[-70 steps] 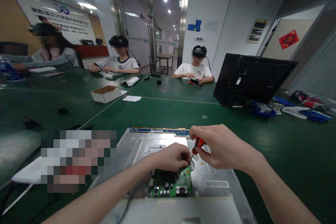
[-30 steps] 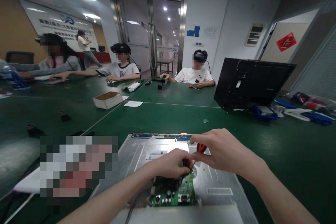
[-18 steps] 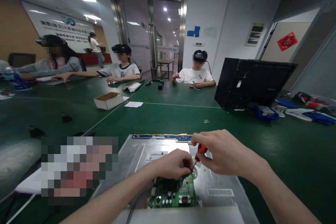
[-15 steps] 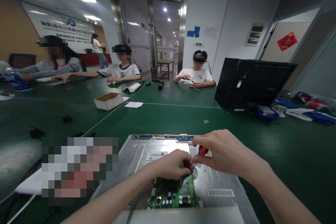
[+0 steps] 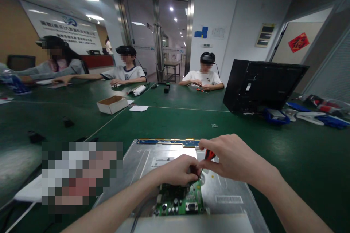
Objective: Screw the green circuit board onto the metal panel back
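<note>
A flat metal display panel (image 5: 229, 186) lies in front of me, with a green circuit board (image 5: 188, 199) on its near middle part and a blue board strip (image 5: 161, 142) along its far edge. Between the fingers and thumb of my right hand (image 5: 229, 154) is a screwdriver (image 5: 210, 154) with a red and black handle. Its thin shaft slants down to the board's far right corner. My left hand (image 5: 177, 169) is closed beside that corner, its fingertips near the screwdriver's tip. Whatever those fingertips pinch is hidden.
At the right stands a black monitor housing (image 5: 265, 85), with blue and white gloves (image 5: 325, 119) beside it. An open cardboard box (image 5: 112, 105) and a white paper (image 5: 139, 108) lie beyond the panel. A small plastic bag (image 5: 214, 126) is nearer. Several people sit across the green table (image 5: 175, 122).
The screwdriver's handle has turned slightly in my right hand. Both hands keep nearly the same place over the board. A person in the background has walked farther right.
</note>
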The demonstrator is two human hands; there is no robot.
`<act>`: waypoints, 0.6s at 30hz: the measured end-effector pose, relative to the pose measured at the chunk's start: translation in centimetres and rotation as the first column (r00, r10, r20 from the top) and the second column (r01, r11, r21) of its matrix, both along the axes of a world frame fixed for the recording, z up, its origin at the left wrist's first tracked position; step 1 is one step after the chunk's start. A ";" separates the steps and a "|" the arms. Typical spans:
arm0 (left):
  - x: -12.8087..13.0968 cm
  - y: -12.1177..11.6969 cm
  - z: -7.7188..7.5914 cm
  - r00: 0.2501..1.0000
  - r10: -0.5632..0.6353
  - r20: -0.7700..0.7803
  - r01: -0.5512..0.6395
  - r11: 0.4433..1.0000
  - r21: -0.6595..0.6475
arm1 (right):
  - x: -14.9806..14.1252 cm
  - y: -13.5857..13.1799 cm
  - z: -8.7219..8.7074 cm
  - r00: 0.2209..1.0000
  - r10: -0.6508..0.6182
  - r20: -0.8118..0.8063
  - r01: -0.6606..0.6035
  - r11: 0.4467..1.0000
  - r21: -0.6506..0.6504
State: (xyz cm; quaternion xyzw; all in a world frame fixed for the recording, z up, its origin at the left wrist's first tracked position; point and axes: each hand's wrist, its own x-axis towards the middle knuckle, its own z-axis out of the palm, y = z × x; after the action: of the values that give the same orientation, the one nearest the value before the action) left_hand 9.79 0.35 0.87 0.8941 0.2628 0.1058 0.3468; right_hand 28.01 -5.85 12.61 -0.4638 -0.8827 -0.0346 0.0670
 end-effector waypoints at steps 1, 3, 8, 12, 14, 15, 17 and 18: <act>0.0 0.0 0.0 1.000 -0.007 0.004 0.007 1.000 -0.008 | -0.1 0.0 0.0 1.000 -0.020 0.023 0.019 1.000 0.010; 0.0 0.1 0.1 1.000 -0.016 0.004 0.017 1.000 -0.026 | -0.2 0.1 0.0 0.999 -0.033 0.041 0.032 0.999 0.018; -0.1 0.0 0.3 1.000 -0.011 -0.019 0.011 0.999 0.030 | 0.0 -0.1 -0.1 0.997 0.048 -0.056 -0.049 0.999 -0.020; -0.1 -0.1 0.6 0.998 -0.044 -0.039 0.047 0.996 0.073 | 0.1 -0.1 0.0 0.998 0.050 -0.031 -0.050 0.999 -0.014; 0.0 -0.1 0.7 0.998 -0.060 -0.036 0.063 0.995 0.079 | 0.1 0.2 0.0 1.000 0.017 0.005 -0.017 1.000 -0.004; 0.0 0.0 0.7 0.997 -0.064 -0.036 0.067 0.994 0.085 | 0.1 0.3 0.0 1.000 0.002 0.020 -0.002 1.000 0.002; 0.0 0.0 0.6 0.996 -0.073 -0.053 0.079 0.990 0.113 | 0.0 0.4 0.0 1.000 -0.013 0.025 0.013 1.000 0.000; 0.1 0.0 0.6 0.995 -0.078 -0.067 0.087 0.987 0.138 | 0.0 0.3 0.0 1.000 -0.008 0.011 0.008 1.000 -0.008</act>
State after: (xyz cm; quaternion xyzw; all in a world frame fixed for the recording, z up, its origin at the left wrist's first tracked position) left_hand 9.85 0.31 1.52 0.9293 0.2280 0.0821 0.2788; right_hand 28.04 -5.50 12.63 -0.4675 -0.8813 -0.0340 0.0600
